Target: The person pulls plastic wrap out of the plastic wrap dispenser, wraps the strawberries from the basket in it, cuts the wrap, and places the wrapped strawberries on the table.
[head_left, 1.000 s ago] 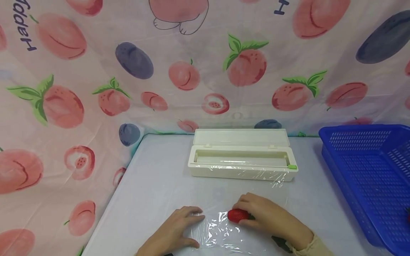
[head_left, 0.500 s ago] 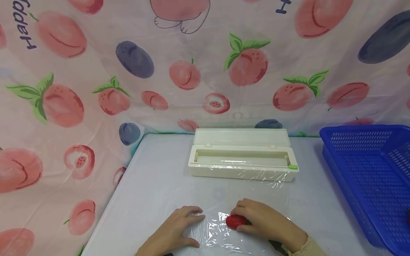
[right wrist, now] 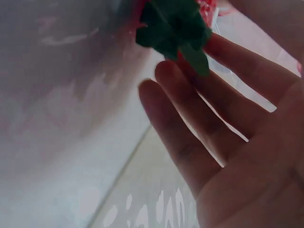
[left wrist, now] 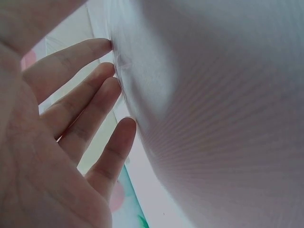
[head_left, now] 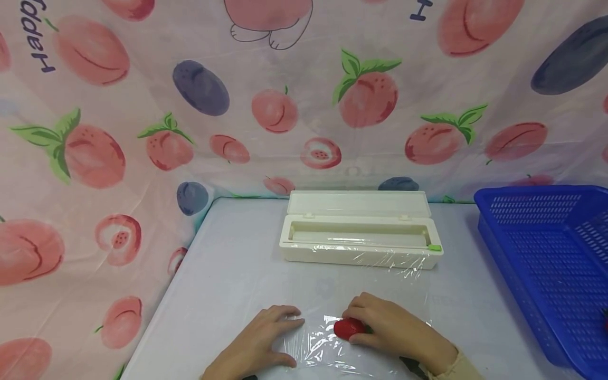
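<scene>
right hand (head_left: 389,330) fingers loosely cupped round a small red strawberry (head_left: 348,328), left hand (head_left: 258,343) flat, fingers straight, pressing the crinkly clear plastic wrap sheet (head_left: 328,351), white wrap dispenser box (head_left: 359,240) behind

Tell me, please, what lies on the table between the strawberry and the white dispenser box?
In the head view, only clear cling film spans from strawberry to dispenser box.
</scene>
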Demonstrator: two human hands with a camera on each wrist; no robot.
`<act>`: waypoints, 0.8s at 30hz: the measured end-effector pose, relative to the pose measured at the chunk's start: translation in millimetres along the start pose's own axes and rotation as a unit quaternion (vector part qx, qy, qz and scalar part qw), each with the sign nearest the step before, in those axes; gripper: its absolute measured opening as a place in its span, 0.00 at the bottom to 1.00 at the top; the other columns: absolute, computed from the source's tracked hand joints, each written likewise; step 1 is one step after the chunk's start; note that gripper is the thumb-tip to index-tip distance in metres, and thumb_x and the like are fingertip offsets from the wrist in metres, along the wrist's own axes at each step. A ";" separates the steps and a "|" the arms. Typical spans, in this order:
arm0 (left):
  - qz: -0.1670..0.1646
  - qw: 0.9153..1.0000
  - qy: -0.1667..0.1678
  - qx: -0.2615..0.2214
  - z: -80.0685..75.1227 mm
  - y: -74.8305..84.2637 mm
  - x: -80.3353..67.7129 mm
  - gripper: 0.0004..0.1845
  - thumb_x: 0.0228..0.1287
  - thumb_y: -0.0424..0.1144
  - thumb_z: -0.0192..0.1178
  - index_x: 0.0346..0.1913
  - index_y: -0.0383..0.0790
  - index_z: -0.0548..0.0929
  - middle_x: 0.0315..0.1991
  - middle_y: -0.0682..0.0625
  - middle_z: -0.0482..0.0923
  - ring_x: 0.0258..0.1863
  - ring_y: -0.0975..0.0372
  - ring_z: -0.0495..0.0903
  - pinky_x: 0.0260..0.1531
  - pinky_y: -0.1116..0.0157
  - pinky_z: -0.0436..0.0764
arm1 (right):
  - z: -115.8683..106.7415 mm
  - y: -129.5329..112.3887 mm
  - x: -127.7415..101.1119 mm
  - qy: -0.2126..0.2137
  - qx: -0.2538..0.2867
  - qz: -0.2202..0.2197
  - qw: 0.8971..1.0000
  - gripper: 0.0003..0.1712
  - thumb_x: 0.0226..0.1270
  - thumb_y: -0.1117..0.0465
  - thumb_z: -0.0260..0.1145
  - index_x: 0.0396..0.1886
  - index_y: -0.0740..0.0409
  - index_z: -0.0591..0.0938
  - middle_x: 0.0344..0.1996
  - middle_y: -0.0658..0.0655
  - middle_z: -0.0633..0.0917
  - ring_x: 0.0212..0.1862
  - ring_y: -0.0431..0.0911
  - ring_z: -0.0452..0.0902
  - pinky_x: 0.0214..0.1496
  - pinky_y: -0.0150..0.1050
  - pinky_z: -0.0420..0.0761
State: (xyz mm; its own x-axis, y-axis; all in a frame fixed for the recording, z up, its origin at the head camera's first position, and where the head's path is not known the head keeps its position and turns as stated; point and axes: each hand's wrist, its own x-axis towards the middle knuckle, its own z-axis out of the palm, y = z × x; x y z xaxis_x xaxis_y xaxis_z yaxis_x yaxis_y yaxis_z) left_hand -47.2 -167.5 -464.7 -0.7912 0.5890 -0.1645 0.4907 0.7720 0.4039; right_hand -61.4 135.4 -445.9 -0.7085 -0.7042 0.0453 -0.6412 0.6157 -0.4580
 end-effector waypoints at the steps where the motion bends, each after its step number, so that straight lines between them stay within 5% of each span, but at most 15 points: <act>1: -0.002 1.000 -0.002 -0.001 -0.1 0.2 0.1 0.38 0.47 0.58 0.75 0.64 0.54 0.79 0.64 0.58 0.74 0.64 0.60 0.71 0.64 0.55 0.74 | -1.2 -0.1 -0.4 -0.002 0.000 0.005 1.000 0.19 0.61 0.49 0.73 0.50 0.50 0.85 0.43 0.44 0.82 0.45 0.36 0.74 0.44 0.31 0.81; 13: 0.004 1.000 0.006 0.004 1.5 -0.8 -1.0 0.39 0.46 0.57 0.76 0.64 0.54 0.79 0.64 0.58 0.73 0.64 0.60 0.71 0.64 0.56 0.73 | -18.0 5.1 -16.6 -0.003 -0.023 0.032 0.999 0.18 0.60 0.50 0.74 0.49 0.50 0.85 0.43 0.43 0.82 0.46 0.37 0.77 0.49 0.36 0.84; 24: 0.008 1.000 0.011 -0.002 2.5 -2.1 -0.8 0.39 0.46 0.57 0.76 0.65 0.54 0.79 0.64 0.58 0.73 0.64 0.60 0.71 0.64 0.55 0.74 | -16.3 20.0 -45.4 -0.050 0.019 0.143 0.988 0.23 0.56 0.44 0.75 0.48 0.48 0.82 0.39 0.38 0.78 0.41 0.32 0.72 0.47 0.39 0.83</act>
State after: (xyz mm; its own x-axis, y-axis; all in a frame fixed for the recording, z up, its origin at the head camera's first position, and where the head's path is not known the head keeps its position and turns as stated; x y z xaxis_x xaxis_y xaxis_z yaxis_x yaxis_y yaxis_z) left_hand -46.6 -169.0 -467.7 -0.7915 0.5953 -0.1385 0.5018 0.7622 0.4090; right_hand -46.9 185.4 -442.7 -0.8252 -0.5361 -0.1776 -0.4062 0.7819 -0.4728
